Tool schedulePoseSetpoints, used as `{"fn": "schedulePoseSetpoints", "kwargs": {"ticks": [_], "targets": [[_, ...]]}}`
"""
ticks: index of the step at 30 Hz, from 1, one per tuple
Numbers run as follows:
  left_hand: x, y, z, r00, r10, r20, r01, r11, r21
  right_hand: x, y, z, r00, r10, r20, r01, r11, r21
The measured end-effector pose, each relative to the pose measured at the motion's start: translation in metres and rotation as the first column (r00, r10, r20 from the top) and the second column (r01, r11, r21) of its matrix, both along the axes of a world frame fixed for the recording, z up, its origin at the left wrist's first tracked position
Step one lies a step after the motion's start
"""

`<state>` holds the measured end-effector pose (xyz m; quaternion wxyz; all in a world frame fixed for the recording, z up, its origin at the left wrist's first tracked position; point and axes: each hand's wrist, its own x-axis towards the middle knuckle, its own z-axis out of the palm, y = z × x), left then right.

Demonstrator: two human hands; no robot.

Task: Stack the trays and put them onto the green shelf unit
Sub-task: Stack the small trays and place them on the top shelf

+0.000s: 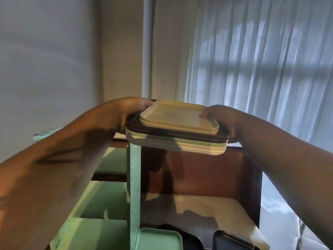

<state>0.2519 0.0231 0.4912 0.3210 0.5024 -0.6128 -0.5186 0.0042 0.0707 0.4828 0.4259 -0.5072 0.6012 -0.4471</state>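
Head view: I see left hand point(124, 114) and right hand point(225, 121) clamping the tray stack point(177, 134) at its 2 ends (airborne) above the green shelf unit point(134, 177); lower it level.

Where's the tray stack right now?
Centre of the head view: the tray stack is held up between the left hand and right hand, above the green shelf unit, before the curtain.

A green shelf unit point(134, 177) stands beside a white-topped table point(216, 210) bearing green point(158, 239) and dark trays point(232, 240).
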Motion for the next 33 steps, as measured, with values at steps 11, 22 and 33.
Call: {"fn": "schedulePoseSetpoints", "kwargs": {"ticks": [11,22,33], "targets": [[0.172,-0.048,0.02,0.971,0.169,0.168,-0.18,0.982,0.05,0.174,-0.081,0.015,0.998,0.041,-0.045,-0.038,0.998,0.055],[0.25,-0.086,-0.027,0.921,0.294,0.254,-0.282,0.956,-0.084,0.263,-0.137,-0.021,0.917,0.05,-0.395,-0.038,0.999,0.038],[0.254,-0.142,-0.074,0.922,0.27,0.277,-0.231,0.959,-0.164,0.289,-0.187,-0.047,0.6,0.046,-0.799,-0.019,0.999,0.043]]}}
